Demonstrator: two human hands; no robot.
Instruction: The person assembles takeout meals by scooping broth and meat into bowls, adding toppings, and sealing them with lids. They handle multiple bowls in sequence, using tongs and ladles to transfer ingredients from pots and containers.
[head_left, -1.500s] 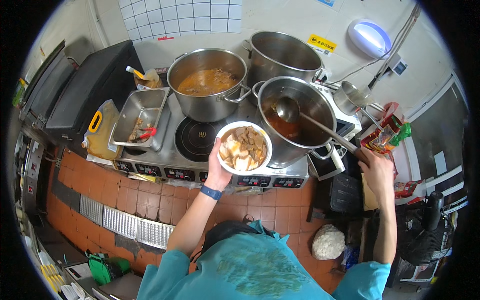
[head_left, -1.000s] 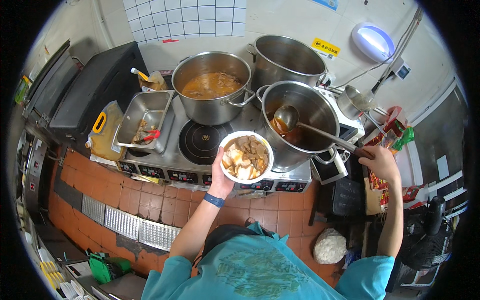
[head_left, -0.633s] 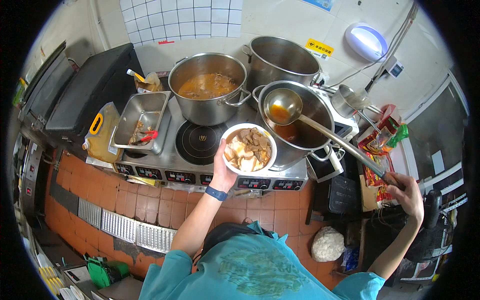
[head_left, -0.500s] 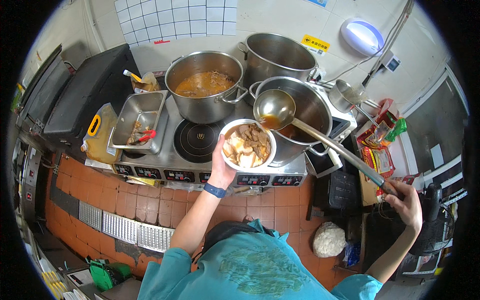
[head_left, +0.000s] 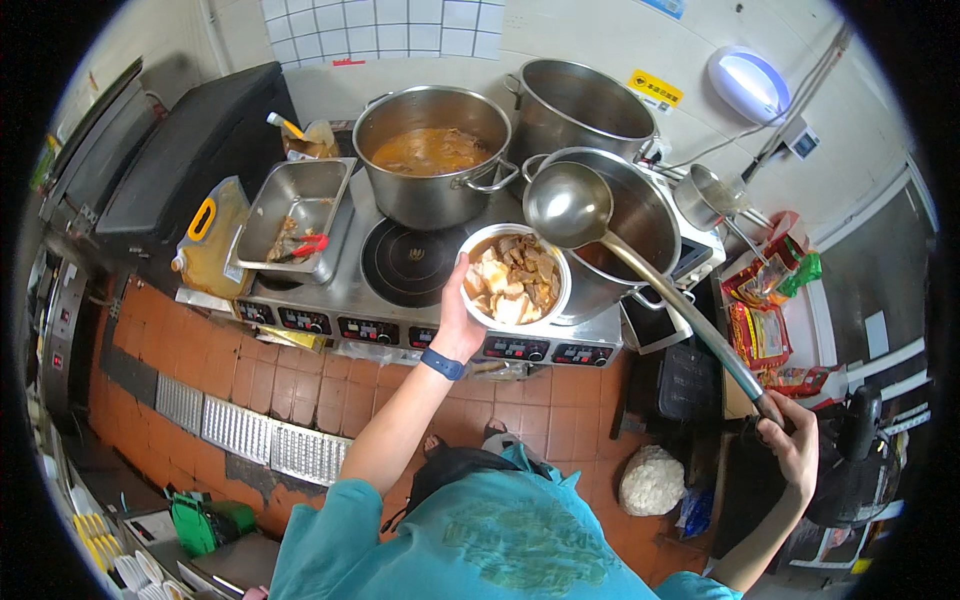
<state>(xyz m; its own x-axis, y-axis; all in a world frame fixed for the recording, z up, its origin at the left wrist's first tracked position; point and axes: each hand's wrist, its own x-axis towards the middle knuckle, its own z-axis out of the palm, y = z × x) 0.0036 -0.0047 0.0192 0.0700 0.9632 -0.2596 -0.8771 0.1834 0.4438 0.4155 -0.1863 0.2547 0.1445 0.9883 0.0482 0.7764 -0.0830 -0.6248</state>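
My left hand (head_left: pixel 460 318) is closed on the near left side of a white round bowl (head_left: pixel 562 303), held above the front of the stove. Dark brown slices (head_left: pixel 530 262) and pale white chunks (head_left: pixel 494 282) sit in it, with some brown liquid at the edge. Out to the right, my right hand (head_left: pixel 793 440) grips the far end of the long handle of a metal ladle (head_left: pixel 567 204). The ladle's round head hangs just beyond the bowl, over the near rim of a large steel pot (head_left: pixel 668 222) of brown broth, partly hiding it. No liquid shows in the ladle.
Behind stand a pot of orange-brown stew (head_left: pixel 432 195) and another tall steel pot (head_left: pixel 580 128). A steel tray (head_left: pixel 290 208) with red-handled tongs and a yellowish jug (head_left: pixel 215 245) are left. Food packets (head_left: pixel 757 337) and a small saucepan (head_left: pixel 700 197) are right, above a fan (head_left: pixel 858 470).
Brown liquid that showed at the ladle's lip is gone from its head. My right hand has come nearer and inward with the handle. The whole view has shifted slightly.
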